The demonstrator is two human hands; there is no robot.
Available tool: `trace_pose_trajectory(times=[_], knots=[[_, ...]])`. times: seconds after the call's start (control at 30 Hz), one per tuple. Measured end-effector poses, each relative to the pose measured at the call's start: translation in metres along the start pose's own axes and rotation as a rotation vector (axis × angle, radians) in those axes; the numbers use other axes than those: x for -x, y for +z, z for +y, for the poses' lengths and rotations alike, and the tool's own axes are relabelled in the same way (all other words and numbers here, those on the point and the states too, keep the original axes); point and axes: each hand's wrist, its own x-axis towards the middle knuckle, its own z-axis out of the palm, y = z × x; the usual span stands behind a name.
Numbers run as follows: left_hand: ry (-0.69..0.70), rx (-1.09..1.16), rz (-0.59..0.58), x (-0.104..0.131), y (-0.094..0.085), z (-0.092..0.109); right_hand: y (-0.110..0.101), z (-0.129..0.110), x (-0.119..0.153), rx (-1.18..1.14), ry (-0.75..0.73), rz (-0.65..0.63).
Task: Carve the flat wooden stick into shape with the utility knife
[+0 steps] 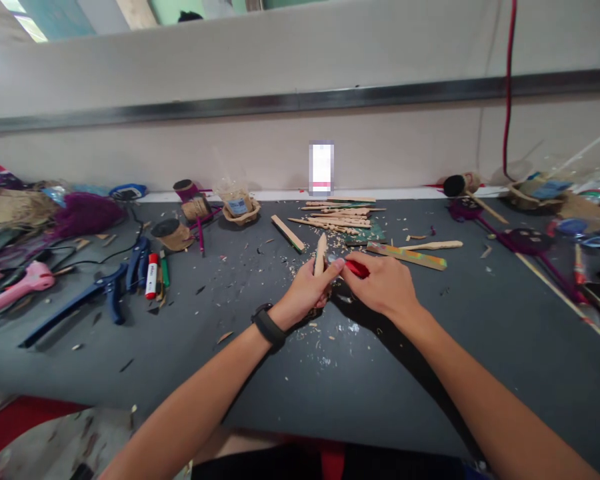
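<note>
My left hand (pixel 307 287) is closed around a pale wooden stick (pixel 321 252), whose pointed end sticks up away from me. A red-handled knife (pixel 356 268) is gripped in my right hand (pixel 385 281), its short blade close against the stick beside my left thumb. Wood shavings (pixel 325 327) lie scattered on the dark table under both hands. Beyond them sits a pile of thin carved sticks (pixel 343 217). A flat wooden strip (pixel 287 233) lies to the left of the pile, and a painted strip (pixel 407 255) lies just past my right hand.
At left are a blue cutter tool (pixel 113 290), a red-and-white marker (pixel 151 277) and a pink glue gun (pixel 23 287). Twine spools (pixel 173 235) and a small basket (pixel 241 212) stand farther back. Purple-wrapped pieces (pixel 527 241) lie at right. A phone (pixel 321 168) leans against the wall.
</note>
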Motion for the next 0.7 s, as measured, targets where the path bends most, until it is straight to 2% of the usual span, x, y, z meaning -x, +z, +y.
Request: trace_pose_trajectory(times=[0.13, 0.23, 0.4, 0.53, 0.7], knots=[[0.051, -0.075, 0.014, -0.002, -0.007, 0.003, -0.001, 0.002, -0.001, -0.14, -0.053, -0.146], [0.105, -0.111, 0.001, -0.003, -0.008, 0.001, -0.003, 0.005, -0.003, -0.158, -0.088, -0.177], [0.16, -0.203, 0.06, -0.007, -0.008, -0.004, -0.003, 0.008, -0.005, -0.109, -0.117, -0.242], [0.125, -0.2, 0.017, -0.006, -0.009, -0.002, -0.002, 0.006, -0.005, -0.039, -0.086, -0.242], [0.064, -0.205, -0.004, 0.0, -0.011, 0.007, -0.002, -0.003, 0.001, 0.069, -0.022, -0.174]])
